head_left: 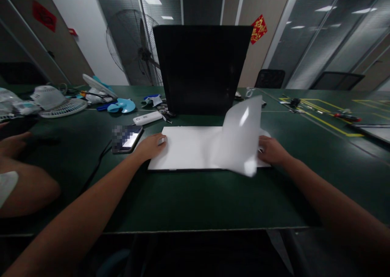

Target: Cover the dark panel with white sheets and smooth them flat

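A flat white panel (pixel 191 149) with a dark lower edge lies on the green table in front of me. Over its right part a glossy white sheet (pixel 242 137) stands up, curled and bent. My left hand (pixel 152 145) rests on the panel's left end, fingers bent over the edge. At the right end is my right hand (pixel 270 150), its fingers closed beside the sheet and the panel; the curled sheet partly hides what they grip. Just behind the panel stands a large black screen-like panel (pixel 202 70), leaning slightly.
A phone (pixel 127 139) with a cable and a white power bank (pixel 148 117) lie left. White fan parts (pixel 62 102) and blue pieces (pixel 122 105) lie farther left, near another person's arm (pixel 27 187). Tools (pixel 347 116) and yellow tape are right.
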A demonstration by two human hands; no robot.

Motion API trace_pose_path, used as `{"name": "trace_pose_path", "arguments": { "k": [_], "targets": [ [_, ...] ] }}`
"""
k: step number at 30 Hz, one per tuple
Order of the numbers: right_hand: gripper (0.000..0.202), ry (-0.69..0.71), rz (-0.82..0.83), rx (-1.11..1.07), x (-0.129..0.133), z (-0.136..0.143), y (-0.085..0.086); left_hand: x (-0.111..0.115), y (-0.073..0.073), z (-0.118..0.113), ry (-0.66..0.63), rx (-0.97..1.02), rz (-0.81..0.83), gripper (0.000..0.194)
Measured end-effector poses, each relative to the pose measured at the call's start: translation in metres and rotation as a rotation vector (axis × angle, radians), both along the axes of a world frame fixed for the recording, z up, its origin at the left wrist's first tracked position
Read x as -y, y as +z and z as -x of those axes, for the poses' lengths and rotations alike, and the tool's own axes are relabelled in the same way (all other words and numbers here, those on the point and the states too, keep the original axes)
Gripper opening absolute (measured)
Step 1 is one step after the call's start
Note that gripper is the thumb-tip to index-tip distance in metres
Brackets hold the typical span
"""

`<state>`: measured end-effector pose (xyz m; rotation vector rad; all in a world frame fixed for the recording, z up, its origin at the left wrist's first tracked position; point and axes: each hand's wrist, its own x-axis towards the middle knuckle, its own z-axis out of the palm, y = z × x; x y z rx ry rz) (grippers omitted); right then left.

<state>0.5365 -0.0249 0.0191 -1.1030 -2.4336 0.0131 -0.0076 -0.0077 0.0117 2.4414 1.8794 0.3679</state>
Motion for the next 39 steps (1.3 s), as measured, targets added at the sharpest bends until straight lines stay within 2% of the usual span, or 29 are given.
{"name": "trace_pose_path", "arguments": {
  "k": [3, 6, 13, 18, 26, 35, 37, 39],
  "targets": [
    [0.031, 0.125, 0.040, 0.025, -0.001, 0.011, -0.003, -0.001, 0.000, 0.000, -0.007, 0.006, -0.006, 0.051],
    [0.037, 0.207, 0.077, -0.010, -0.004, 0.010, -0.006, -0.001, -0.001, 0.000, -0.014, 0.016, -0.008, 0.051],
    [0.037, 0.298, 0.131, -0.063, -0.006, 0.002, -0.007, 0.003, 0.003, -0.004, -0.035, 0.050, -0.011, 0.056],
    [0.037, 0.306, 0.164, -0.037, -0.003, 0.005, -0.004, 0.005, 0.006, -0.005, -0.048, 0.074, -0.005, 0.063],
    [0.040, 0.395, 0.139, -0.053, 0.001, 0.017, -0.005, 0.001, 0.000, -0.003, 0.018, 0.013, -0.003, 0.058],
    [0.049, 0.288, 0.231, -0.083, 0.007, 0.014, 0.006, -0.002, -0.002, 0.001, 0.009, -0.027, 0.006, 0.054],
    [0.047, 0.146, 0.193, -0.097, 0.007, 0.013, 0.006, -0.003, -0.003, 0.002, 0.007, -0.025, 0.007, 0.053],
    [0.046, -0.069, 0.124, -0.090, 0.006, 0.012, 0.006, -0.003, -0.004, 0.002, 0.008, -0.024, 0.007, 0.053]
  ]
}}
